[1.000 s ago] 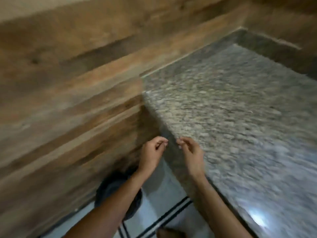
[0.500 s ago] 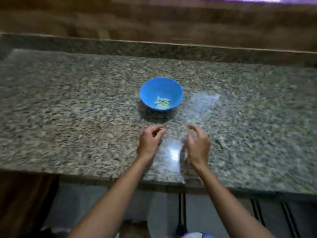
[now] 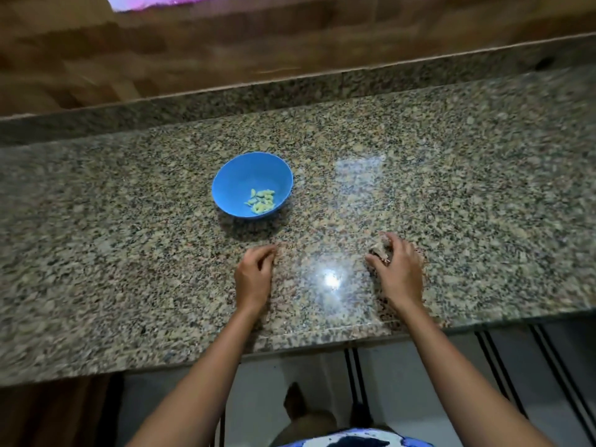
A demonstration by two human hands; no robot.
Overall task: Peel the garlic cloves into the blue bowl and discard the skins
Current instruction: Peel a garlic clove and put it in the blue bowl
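Observation:
A blue bowl stands on the granite counter with several peeled pale-green garlic cloves in its bottom. To its right and nearer me, a small pale heap of garlic skins lies on the counter. My right hand curls its fingers round that heap from the right. My left hand rests on the counter below the bowl, fingers curled, nothing visible in it.
A raised granite ledge and a wooden wall close the back of the counter. The counter's front edge runs just under my forearms, with tiled floor below.
The camera swung from the wall and floor at the left onto the counter. My right hand moved right and closed round the skins. My left hand stayed near the bowl.

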